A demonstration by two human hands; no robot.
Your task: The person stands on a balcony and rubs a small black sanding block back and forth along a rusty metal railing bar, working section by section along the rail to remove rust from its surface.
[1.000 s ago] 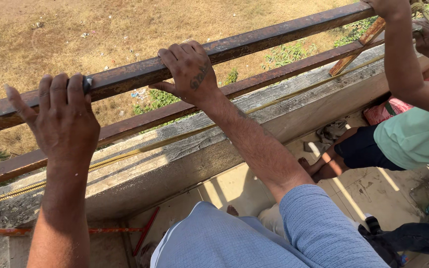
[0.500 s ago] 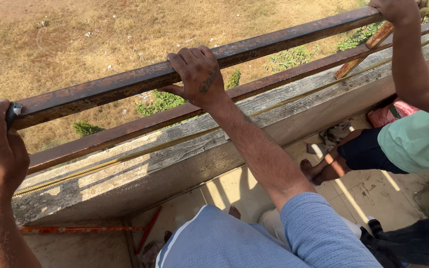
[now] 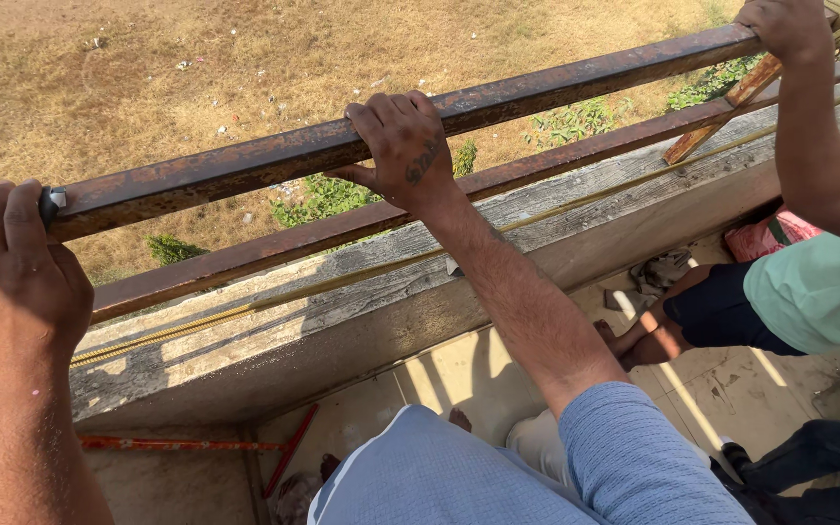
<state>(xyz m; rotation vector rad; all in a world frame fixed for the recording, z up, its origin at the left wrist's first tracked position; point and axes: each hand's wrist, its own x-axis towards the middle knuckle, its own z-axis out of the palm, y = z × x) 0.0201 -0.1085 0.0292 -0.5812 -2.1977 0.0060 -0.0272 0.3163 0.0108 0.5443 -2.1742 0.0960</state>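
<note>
Upper rusty rail (image 3: 274, 156) lying across a parapet ledge (image 3: 362, 301), with a lower rail (image 3: 274, 248) just beneath. Right hand (image 3: 402, 146) is wrapped over the upper rail mid-span; left hand (image 3: 12, 277) is closed over its end, apparently around a small grey fitting (image 3: 51, 202). A co-worker's hand (image 3: 787, 24) steadies the far stretch. The rail appears not yet fixed. Beyond the ledge is an open drop to dry ground; standing room behind is tight.

Open gap between rusty rails (image 3: 274, 156) (co-worker's arm (image 3: 814, 146) rightward)
</note>
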